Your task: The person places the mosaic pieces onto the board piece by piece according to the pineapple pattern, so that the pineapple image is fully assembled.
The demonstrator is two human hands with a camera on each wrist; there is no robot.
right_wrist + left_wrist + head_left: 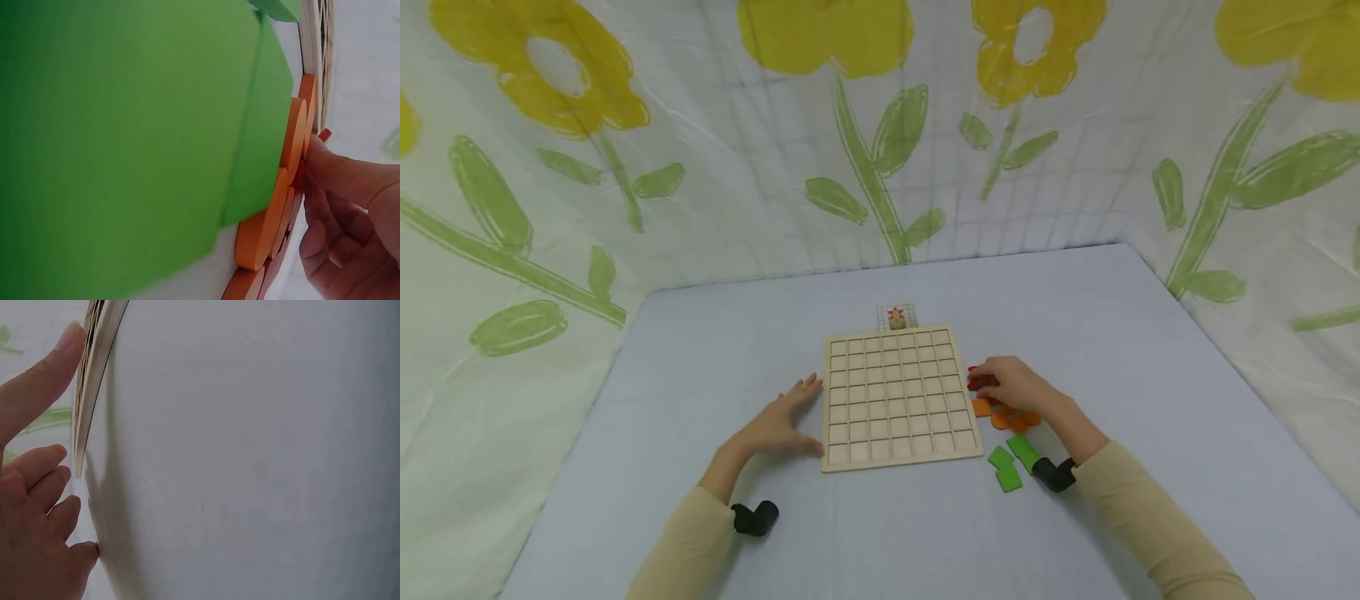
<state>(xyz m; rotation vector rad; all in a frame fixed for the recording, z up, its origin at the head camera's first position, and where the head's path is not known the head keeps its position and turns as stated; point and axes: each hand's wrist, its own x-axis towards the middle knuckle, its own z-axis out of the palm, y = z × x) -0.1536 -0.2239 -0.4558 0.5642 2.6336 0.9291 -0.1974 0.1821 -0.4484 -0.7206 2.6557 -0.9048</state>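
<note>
A square wooden board (901, 400) with a grid of shallow cells lies in the middle of the table. My left hand (778, 425) rests at its left side, fingers spread, thumb near the lower left corner. In the left wrist view the thumb (59, 359) overlaps the board's edge (97, 381). Beyond the board's right edge, my right hand (1018, 385) pinches a red piece (325, 134) between thumb and curled fingers, most of it hidden. More red pieces lie under that hand. Orange pieces (982, 407), some round, sit just nearer.
Several green square tiles (1009, 477) lie near the board's lower right corner, some by the right wrist's black camera (1055, 473). Behind the board stands a small wire-grid item (897, 317) with a red and tan figure. A flower-print curtain (760, 192) hangs behind the table.
</note>
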